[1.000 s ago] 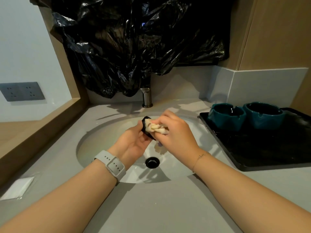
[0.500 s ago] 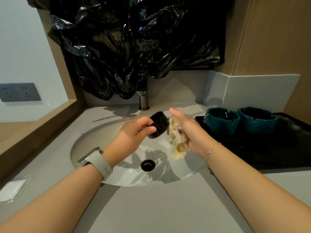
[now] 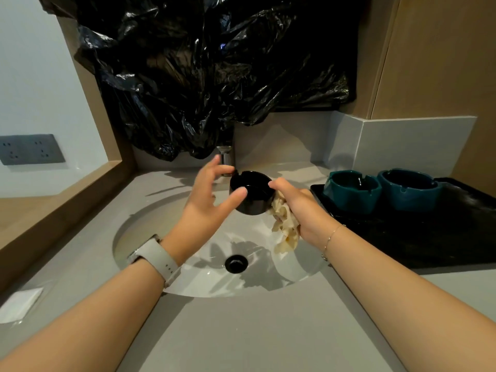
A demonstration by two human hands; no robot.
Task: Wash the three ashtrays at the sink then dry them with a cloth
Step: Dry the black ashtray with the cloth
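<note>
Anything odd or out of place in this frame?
Yes: crumpled black plastic sheeting hangs across the wall above the sink, draping over the tap. Nothing looks spilled or broken.

Black plastic sheet (image 3: 214, 71) above grey wall socket (image 3: 31, 149)

Bathroom vanity: sink (image 3: 150, 232), tap (image 3: 225, 157), wall socket (image 3: 31, 149).

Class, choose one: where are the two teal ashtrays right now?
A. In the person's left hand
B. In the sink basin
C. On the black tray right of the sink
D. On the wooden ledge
C: both teal ashtrays stand side by side on the black tray, right of the sink.
</note>
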